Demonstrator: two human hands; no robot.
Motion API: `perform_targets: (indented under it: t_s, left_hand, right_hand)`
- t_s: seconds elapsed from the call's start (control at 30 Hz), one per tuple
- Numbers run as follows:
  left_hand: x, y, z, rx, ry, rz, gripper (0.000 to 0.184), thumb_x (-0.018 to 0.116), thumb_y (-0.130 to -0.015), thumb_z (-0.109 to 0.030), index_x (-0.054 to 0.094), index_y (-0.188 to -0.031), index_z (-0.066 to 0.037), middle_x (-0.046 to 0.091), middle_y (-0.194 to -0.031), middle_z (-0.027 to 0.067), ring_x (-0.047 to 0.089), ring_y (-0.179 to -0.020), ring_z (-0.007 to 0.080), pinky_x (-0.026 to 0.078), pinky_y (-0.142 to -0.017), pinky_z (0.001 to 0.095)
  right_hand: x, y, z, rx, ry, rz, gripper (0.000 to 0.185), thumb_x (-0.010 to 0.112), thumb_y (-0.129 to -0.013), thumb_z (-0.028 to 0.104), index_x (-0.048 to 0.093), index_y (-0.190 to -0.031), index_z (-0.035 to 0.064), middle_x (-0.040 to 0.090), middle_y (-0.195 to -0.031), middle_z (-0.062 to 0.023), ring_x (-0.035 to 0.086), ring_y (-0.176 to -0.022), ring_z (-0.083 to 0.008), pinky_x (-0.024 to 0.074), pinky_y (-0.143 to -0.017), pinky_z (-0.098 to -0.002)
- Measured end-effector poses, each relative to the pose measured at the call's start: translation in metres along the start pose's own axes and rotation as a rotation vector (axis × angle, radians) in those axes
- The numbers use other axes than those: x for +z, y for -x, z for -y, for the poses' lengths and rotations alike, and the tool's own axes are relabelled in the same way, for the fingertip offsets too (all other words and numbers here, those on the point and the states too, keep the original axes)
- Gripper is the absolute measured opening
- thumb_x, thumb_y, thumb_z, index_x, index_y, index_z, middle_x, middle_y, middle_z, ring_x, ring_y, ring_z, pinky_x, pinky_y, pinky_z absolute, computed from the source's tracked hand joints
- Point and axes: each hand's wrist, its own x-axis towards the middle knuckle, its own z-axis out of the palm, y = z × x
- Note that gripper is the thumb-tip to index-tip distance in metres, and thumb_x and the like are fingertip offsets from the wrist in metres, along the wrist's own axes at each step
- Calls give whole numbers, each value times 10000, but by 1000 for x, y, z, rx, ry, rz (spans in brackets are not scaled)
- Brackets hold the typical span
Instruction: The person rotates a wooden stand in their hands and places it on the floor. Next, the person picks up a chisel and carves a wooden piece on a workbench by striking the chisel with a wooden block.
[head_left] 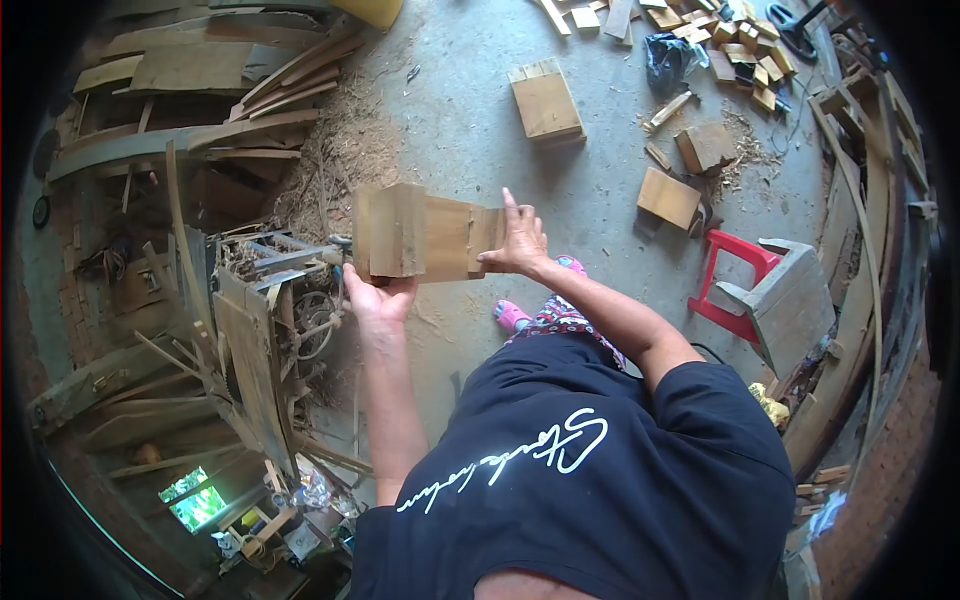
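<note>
A wooden box (450, 237) made of pale brown boards is held level in front of my body, above the floor. A thicker wooden piece (400, 230) stands up across its left part. My left hand (380, 300) supports the left end from below, palm up, its fingers partly hidden under the wood. At the narrower right end, my right hand (522, 240) grips the edge, with the thumb on the near side and a finger stretched out past the far side.
Wooden boxes (548, 102), (668, 198) and a wooden block (705, 147) sit on the concrete floor. A red and grey stool (785, 300) lies at the right. Offcuts (750, 50) pile up at the back. A machine with a wheel (312, 325) and stacked boards (200, 70) line the left.
</note>
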Motion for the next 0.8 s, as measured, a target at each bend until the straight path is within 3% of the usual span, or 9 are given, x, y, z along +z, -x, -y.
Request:
perform_targets:
  t_s: [0.07, 0.17, 0.27, 0.33, 0.4, 0.57, 0.67, 0.73, 0.8]
  left_hand:
    - [13, 6, 13, 12, -58, 15, 648, 267, -954, -600, 427, -1356, -117, 482, -1336, 141, 488, -1196, 339, 438, -945, 575]
    - [25, 5, 26, -39, -99, 141, 662, 338, -941, -597, 393, -1376, -102, 437, -1370, 150, 444, -1241, 331, 378, -1012, 576]
    - [38, 13, 34, -87, -145, 139, 657, 357, -940, -588, 376, -1383, -103, 425, -1380, 145, 432, -1252, 335, 372, -1016, 582]
    - [38, 8, 32, -109, -114, 173, 653, 367, -941, -581, 369, -1386, -104, 430, -1374, 147, 427, -1256, 342, 363, -1024, 584]
    - [35, 2, 27, -107, -115, 182, 644, 376, -940, -576, 382, -1379, -105, 432, -1369, 152, 430, -1252, 347, 369, -1014, 596]
    - [35, -8, 19, -90, -109, 133, 639, 288, -955, -576, 409, -1370, -106, 441, -1362, 177, 439, -1239, 376, 393, -972, 610]
    - [33, -13, 14, -62, -69, 84, 613, 343, -935, -555, 441, -1346, -110, 458, -1345, 163, 455, -1224, 361, 397, -968, 602]
    - [29, -19, 9, -46, -55, 70, 595, 404, -915, -539, 464, -1325, -113, 475, -1327, 149, 472, -1209, 341, 407, -967, 586]
    - [27, -18, 4, -56, -35, 102, 555, 423, -904, -488, 470, -1322, -125, 473, -1331, 143, 477, -1200, 344, 417, -944, 584]
  right_hand:
    - [1, -7, 8, -17, 178, -23, 1187, 883, -519, 425, 214, -1465, 168, 367, -1312, -196, 417, -1199, -410, 370, -986, -542]
    - [-3, -36, 14, 25, 345, 143, 962, 860, -517, 463, 451, -1331, 152, 477, -1244, -178, 447, -1198, -372, 388, -940, -569]
    - [24, -100, -40, -64, 22, 31, 348, 690, -765, 283, 631, -1030, 67, 669, -818, -181, 669, -923, -331, 514, -785, -534]
    - [-12, -97, -34, 388, -708, -87, 209, 576, -852, 215, 644, -938, 37, 673, -742, -185, 685, -827, -339, 535, -783, -467]
    - [-3, -116, -75, 109, -72, -386, 384, 567, -889, 337, 592, -1093, 13, 661, -973, -189, 628, -1030, -282, 558, -749, -416]
    - [-20, -64, -62, 122, -383, 311, 847, 617, -788, 608, 420, -1329, -13, 560, -1202, -247, 586, -1072, -294, 567, -664, -376]
    - [18, -37, -68, -3, -287, -23, 885, 569, -846, 564, 247, -1432, -16, 415, -1337, -316, 472, -1213, -396, 415, -1000, -431]
    - [26, -21, -67, -97, -338, -61, 882, 528, -887, 523, 130, -1463, -14, 412, -1330, -326, 423, -1244, -427, 299, -1083, -436]
    - [28, -12, -70, -135, -301, -45, 872, 507, -903, 505, 84, -1471, -5, 417, -1310, -332, 446, -1210, -438, 339, -1050, -446]
